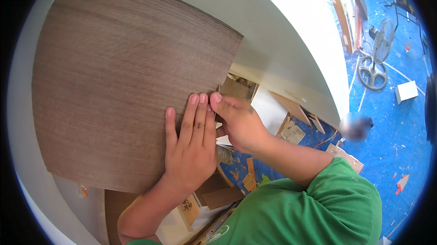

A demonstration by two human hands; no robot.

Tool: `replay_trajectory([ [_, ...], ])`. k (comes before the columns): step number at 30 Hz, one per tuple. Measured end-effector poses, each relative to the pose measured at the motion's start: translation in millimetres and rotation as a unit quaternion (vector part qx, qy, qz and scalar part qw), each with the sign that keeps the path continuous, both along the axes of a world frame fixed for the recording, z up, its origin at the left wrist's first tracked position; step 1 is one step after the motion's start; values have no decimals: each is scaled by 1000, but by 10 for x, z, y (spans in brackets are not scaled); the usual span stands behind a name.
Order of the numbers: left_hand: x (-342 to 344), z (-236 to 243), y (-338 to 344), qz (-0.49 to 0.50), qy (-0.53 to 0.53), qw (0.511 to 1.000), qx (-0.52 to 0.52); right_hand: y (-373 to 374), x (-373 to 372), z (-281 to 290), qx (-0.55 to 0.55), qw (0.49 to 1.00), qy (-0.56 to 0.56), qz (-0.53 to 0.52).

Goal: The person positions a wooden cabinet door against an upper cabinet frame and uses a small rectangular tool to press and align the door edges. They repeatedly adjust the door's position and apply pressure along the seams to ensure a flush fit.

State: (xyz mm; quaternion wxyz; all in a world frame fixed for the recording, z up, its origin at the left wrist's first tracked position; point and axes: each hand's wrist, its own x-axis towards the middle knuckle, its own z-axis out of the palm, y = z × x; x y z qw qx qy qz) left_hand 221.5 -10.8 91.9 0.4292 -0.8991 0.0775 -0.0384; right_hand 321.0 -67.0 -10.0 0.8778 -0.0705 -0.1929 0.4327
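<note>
A large brown wood-grain panel (118,72) fills the left of the view. My left hand (190,147) lies flat on it with the fingers stretched out, near its right edge. My right hand (236,120) is closed at that edge, just beside the left fingertips. Its thumb presses on a small, thin dark piece (218,89) that sticks up past the edge. The rest of this piece and most of the right fingers are hidden, so I cannot tell its kind.
A pale wall-like surface (291,40) curves behind the panel. Blue sheeting (396,122) covers the floor, with a standing fan (380,47), a white box (406,91) and wood scraps (249,179) on it. Below the panel is an open wooden compartment (191,208) with small bits inside.
</note>
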Motion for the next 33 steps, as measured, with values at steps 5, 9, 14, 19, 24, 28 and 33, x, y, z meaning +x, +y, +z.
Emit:
replay_trajectory([
  [5,24,18,-7,-21,-2,1000,-12,87,12,-62,7,1000,1,0],
  [9,27,-6,24,-37,-2,999,-10,66,-21,-73,-4,1000,-10,-12],
  [14,-28,63,-18,-50,35,997,-45,0,-47,-184,-29,997,-66,31],
  [19,-60,144,-113,-80,73,986,-130,-167,-186,-308,-72,995,-58,-35],
  [24,-209,137,-109,-111,61,979,-159,-322,-71,-704,-88,994,-41,-57],
  [28,-510,-348,14,-115,53,910,-395,-412,28,-1062,-126,989,75,-23],
  [33,-446,-776,-78,-138,-81,901,-403,-425,-138,-860,-107,986,125,-22],
])
